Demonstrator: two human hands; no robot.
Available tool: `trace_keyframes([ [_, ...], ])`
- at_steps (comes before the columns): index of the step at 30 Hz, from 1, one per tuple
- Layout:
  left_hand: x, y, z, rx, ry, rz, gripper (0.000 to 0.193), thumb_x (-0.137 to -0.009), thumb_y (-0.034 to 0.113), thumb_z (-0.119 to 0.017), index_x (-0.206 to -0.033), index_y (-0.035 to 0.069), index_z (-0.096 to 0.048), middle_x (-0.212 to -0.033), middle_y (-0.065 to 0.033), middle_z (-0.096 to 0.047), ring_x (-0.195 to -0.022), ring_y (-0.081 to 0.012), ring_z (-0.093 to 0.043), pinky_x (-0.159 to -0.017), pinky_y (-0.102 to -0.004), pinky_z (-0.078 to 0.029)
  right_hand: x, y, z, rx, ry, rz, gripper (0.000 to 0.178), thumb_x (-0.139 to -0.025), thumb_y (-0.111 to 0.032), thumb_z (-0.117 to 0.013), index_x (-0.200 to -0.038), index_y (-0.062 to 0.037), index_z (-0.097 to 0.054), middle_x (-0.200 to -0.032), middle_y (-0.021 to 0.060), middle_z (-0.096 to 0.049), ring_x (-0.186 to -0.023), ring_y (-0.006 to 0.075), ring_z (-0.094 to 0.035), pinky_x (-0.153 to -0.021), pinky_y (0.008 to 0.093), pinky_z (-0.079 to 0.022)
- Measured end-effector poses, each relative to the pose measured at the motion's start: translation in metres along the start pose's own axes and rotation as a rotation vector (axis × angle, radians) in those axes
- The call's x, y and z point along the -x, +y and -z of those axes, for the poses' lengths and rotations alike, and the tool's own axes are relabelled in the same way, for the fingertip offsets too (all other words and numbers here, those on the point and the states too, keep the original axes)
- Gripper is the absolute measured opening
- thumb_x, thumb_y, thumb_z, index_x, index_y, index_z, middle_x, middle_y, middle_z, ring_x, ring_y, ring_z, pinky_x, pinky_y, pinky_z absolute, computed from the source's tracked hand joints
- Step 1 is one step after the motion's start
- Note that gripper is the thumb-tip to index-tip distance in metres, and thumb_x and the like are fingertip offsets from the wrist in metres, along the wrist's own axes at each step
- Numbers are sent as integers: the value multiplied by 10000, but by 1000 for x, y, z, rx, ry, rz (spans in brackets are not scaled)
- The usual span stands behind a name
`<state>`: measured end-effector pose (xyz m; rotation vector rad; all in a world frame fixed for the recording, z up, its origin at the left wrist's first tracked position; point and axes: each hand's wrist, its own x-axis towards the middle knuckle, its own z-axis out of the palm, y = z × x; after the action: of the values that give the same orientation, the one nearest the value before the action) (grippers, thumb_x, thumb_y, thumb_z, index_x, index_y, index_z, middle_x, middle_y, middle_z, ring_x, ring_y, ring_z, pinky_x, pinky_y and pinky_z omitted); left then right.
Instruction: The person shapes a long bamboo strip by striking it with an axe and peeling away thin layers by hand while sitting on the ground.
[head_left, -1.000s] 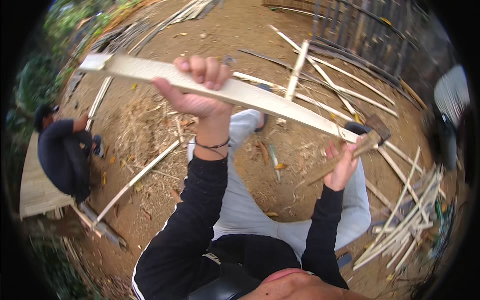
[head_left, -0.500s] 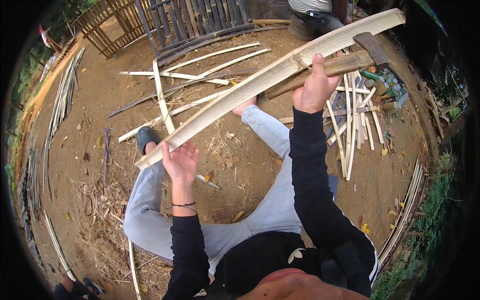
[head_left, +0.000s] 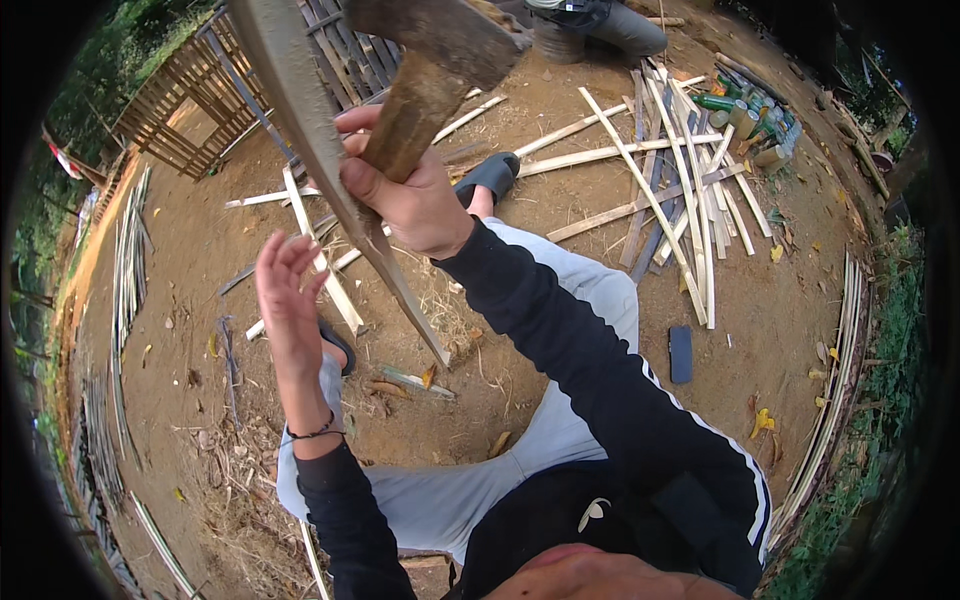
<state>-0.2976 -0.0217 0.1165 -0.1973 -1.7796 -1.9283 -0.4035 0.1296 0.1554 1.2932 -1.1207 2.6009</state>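
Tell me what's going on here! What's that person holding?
The person in the black top grips a hatchet and a long pale strip together in the right hand. The left hand is open beside the strip, not touching it. More strips lie crisscrossed on the ground, ahead to the right, near some bottles. Another person shows partly at the top edge.

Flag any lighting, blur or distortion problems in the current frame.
Head view: diffuse daylight, no hard-edged shadows on the ground; head view: heavy fisheye, black rim, poles at the right looking bowed; head view: wood strip and hatchet loom large, slightly soft, the strip cut off at the top edge.
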Motion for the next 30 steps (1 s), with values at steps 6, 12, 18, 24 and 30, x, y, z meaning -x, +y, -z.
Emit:
trace_keyframes([
  [6, -43, 60, 0, 73, -286, -201, 794, -856, 581, -499, -1394, 44, -268, -1393, -180, -360, -1302, -309, -355, -1060, -472, -316, -1, 42, -52, 91, -129, 42, 355, -912, -244, -595, -1185, -44, -490, -1034, 53, -587, -871, 105, -590, -780, 257, -482],
  [12, -42, 50, 37, 402, -412, 31, 385, -981, 312, -326, -1237, 74, -488, -1191, -136, -496, -1140, -289, -467, -1011, -583, -330, 51, 52, 3, 283, 5, -246, 364, -934, -331, -544, -1167, -57, -489, -1040, 61, -576, -904, 144, -593, -824, 305, -484],
  [18, -50, 50, 73, 241, -171, -153, 282, -942, 234, -408, -1139, 45, -475, -1023, -98, -505, -910, -232, -495, -831, -348, -417, 173, 95, 57, 456, 125, -765, 321, -920, -307, -542, -1097, -42, -502, -889, 76, -612, -800, 186, -600, -756, 339, -478],
  [24, -62, 40, 49, -139, 468, -214, 344, -974, 307, -352, -1136, 35, -485, -1083, -132, -566, -965, -251, -581, -797, -326, -469, 260, 95, 66, 377, 186, -1098, 290, -910, -258, -545, -1076, -21, -520, -785, 94, -602, -703, 204, -606, -663, 357, -482],
  [30, -59, 51, 52, 19, 541, -157, 555, -953, 321, -410, -1280, -121, -334, -1141, -263, -495, -1120, -386, -491, -1057, -517, -333, 321, 114, 110, 949, 24, -1305, 407, -888, -318, -542, -1171, -27, -507, -846, 211, -621, -807, 366, -614, -735, 441, -473],
])
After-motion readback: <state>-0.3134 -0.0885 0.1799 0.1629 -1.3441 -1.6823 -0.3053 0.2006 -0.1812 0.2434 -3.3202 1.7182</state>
